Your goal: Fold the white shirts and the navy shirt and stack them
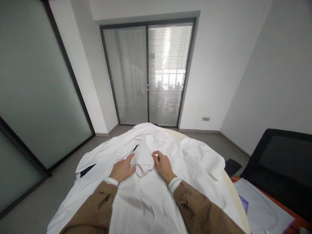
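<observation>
Resting on a light, limp white shirt (146,201), the left hand (122,169) lies open; the half-curled right hand (163,165), grip unclear, nears the collar (143,162), the firmest hold.

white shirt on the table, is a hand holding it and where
The right hand seems to pinch a raised fold of the white fabric shirt; the left hand just rests on it.

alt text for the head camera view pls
Bare left hand and right hand rest on a crumpled white collared garment spread over a rounded cream table, with brown sleeves at the wrists. Ahead stands a dark-framed glass door with slatted blinds.
</observation>
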`<action>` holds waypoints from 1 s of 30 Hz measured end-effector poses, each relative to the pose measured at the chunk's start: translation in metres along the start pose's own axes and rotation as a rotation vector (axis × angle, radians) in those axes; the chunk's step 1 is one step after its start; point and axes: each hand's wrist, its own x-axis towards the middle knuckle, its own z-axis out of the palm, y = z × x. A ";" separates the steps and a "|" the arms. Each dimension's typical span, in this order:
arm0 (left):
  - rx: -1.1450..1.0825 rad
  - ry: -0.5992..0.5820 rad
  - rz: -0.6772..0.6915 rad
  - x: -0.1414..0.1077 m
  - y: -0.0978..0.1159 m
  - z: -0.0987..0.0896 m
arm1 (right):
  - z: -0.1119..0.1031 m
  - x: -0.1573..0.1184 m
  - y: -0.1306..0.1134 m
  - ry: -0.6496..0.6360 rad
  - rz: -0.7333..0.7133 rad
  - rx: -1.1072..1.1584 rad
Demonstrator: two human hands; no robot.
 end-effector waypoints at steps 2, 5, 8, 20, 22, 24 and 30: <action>-0.002 0.091 0.020 -0.001 -0.002 0.001 | 0.000 -0.001 0.001 -0.011 -0.001 0.036; -0.032 0.272 -0.026 -0.001 -0.008 0.002 | 0.002 -0.001 0.002 -0.040 0.010 0.108; -0.105 0.354 -0.202 0.001 -0.011 -0.002 | 0.004 -0.002 0.003 -0.089 0.024 0.210; -0.868 0.582 -0.350 0.006 -0.015 -0.016 | 0.006 -0.014 -0.001 -0.269 -0.236 0.082; -0.930 0.677 -0.332 0.008 -0.019 -0.019 | 0.006 -0.014 -0.001 -0.282 -0.232 0.076; -0.938 0.798 -0.281 0.009 -0.021 -0.023 | 0.006 -0.014 0.000 -0.295 -0.235 0.074; -0.770 1.039 -0.068 0.007 -0.018 -0.045 | 0.009 -0.014 0.004 -0.314 -0.265 0.083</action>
